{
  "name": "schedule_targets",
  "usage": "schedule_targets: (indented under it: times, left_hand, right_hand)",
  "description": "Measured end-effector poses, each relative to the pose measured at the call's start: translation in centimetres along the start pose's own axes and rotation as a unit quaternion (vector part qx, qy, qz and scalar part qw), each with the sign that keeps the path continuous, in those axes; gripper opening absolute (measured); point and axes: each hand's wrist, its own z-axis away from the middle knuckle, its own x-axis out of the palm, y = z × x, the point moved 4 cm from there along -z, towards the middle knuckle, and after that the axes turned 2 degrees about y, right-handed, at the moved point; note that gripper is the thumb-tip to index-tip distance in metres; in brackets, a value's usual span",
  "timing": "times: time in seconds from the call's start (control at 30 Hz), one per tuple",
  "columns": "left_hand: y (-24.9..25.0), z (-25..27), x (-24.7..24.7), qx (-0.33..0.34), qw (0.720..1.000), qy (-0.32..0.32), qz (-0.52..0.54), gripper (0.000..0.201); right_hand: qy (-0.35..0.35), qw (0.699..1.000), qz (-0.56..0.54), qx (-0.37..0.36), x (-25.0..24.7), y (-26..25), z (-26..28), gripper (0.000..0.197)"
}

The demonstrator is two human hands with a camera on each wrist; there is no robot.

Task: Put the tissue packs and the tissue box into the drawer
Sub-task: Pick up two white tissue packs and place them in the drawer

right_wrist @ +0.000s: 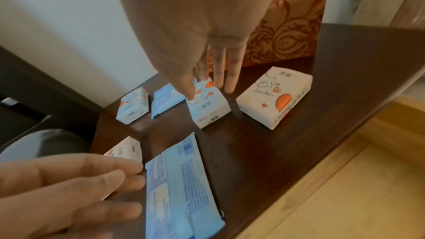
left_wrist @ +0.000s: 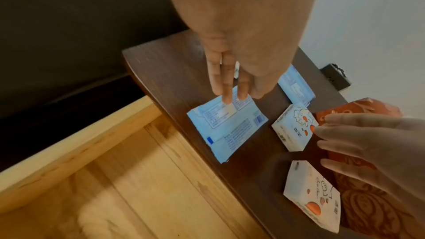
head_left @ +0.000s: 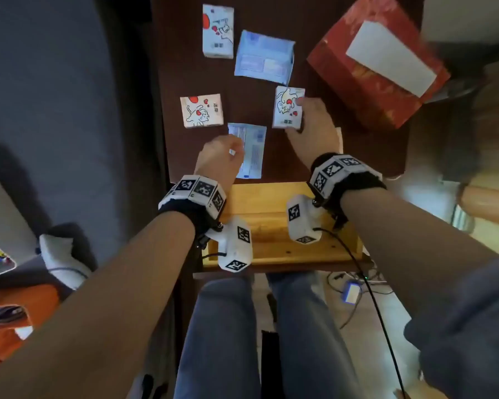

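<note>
Both hands reach over the dark tabletop, above the open wooden drawer. The left hand, fingers straight, touches the near blue tissue pack; the right hand, fingers straight and spread, meets the cat-print tissue pack from its side. These packs look light, soft and slick (film wrap), so pinching across the short sides seems wise. The red tissue box sits at the far right, stiffer, probably needing 2 hands
</note>
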Motion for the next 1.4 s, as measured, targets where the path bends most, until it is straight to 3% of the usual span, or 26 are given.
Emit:
schedule_targets:
  times: [0.17,0.3,0.47,0.63,0.7,0.83,0.97,1.07,1.17,1.3,1.4]
  left_hand:
    - [-0.3,-3.2,2.1,0.003,0.999,0.004,0.034,0.021]
    - [0.3,-4.4,3.7,0.024,0.999,0.025,0.029,0.023]
    - [1.0,-5.0,5.2,0.04,0.998,0.053,0.0,0.035]
    - [1.6,-5.4,5.9,0.047,0.998,0.043,-0.007,0.053]
    - [2.0,-5.7,5.8,0.048,0.998,0.046,0.009,0.063]
    - [2.9,-6.4,4.9,0.091,0.987,0.083,0.1,0.065]
    - [2.9,-7.3,3.5,0.119,0.983,0.096,0.098,0.054]
    - [3.5,-7.9,3.0,0.156,0.983,0.064,0.074,0.066]
    - [3.5,-8.5,2.4,0.155,0.981,0.083,0.085,0.079]
    - [2.8,-9.3,1.2,0.139,0.969,0.175,0.101,0.061]
    - [2.2,-10.1,0.1,0.131,0.958,0.251,0.048,0.047]
  right_hand:
    - [0.019,0.997,-0.036,0.058,1.5,2.2,-3.2,0.073]
    - [0.023,0.996,-0.074,0.035,2.5,3.0,-4.3,0.081]
    - [0.04,0.985,-0.165,0.025,2.5,3.7,-5.3,0.069]
    - [0.0,0.974,-0.216,0.073,2.0,4.2,-6.3,0.054]
    - [-0.009,0.951,-0.291,0.107,1.8,4.0,-6.5,0.046]
    - [-0.105,0.89,-0.422,0.134,1.9,2.7,-6.4,0.046]
    - [-0.173,0.889,-0.41,0.106,2.1,1.7,-6.5,0.033]
    - [-0.155,0.916,-0.364,0.058,2.3,1.4,-6.9,0.025]
    - [-0.104,0.914,-0.386,0.069,2.2,1.6,-7.5,0.022]
    - [-0.03,0.875,-0.465,0.131,1.9,2.2,-8.3,0.018]
    - [-0.008,0.859,-0.492,0.142,2.0,2.0,-8.7,0.015]
